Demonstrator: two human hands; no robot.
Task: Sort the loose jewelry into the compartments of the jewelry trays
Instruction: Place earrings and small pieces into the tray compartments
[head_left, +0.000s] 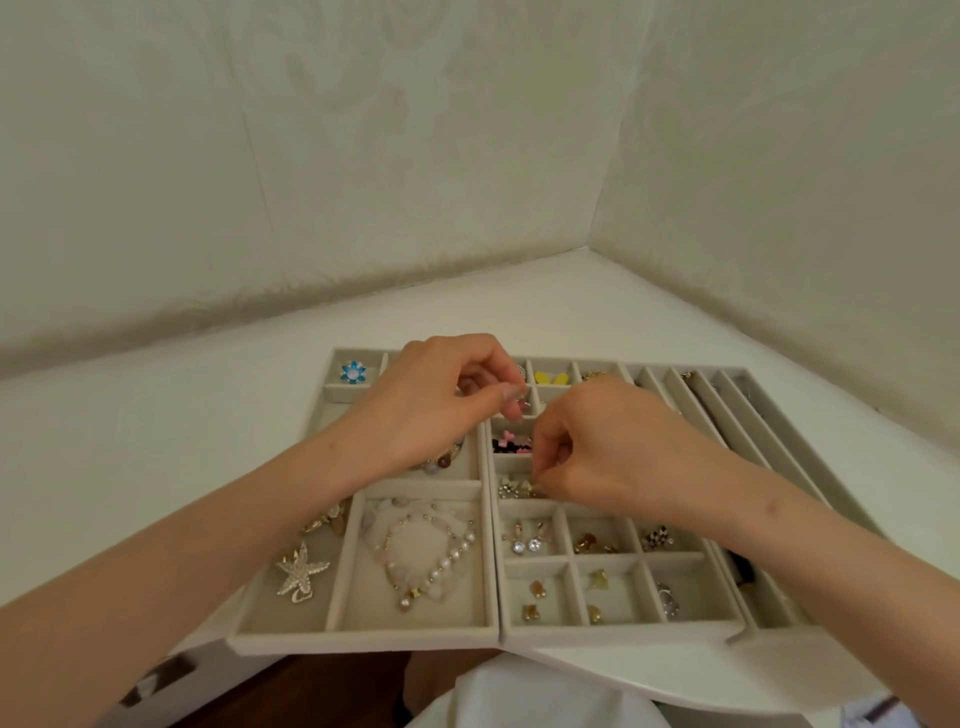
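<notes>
A: Quick, where's the R hand (608, 447)?
B: Over the middle tray (613, 636), fingers curled. Thumb & finger pinch a small gold piece (535, 486), right above the box w/ the sparkly studs (511, 488).
A: And the L hand (431, 400)?
B: A bit further back, over the line where the left tray (363, 642) meets the middle one. Thumb & first finger are close together, the others curled. Can't tell if anything's btwn them, too tiny.
A: What's in the boxes?
B: Lots. There's a starfish pin (301, 571) in the left tray's near-left box, and a pearl bracelet (426, 556) in the big box beside it. There's a blue flower (353, 372) in the far-left corner box. Some pink & black bits (511, 441) are in a box btwn the 2 hands. Two clear-stone earrings (524, 540) are in a small box just under the R hand.
A: A 3rd tray?
B: Yep, a tray w/ long slots (769, 415), right beside the middle one. All sit on a white table (208, 415).
</notes>
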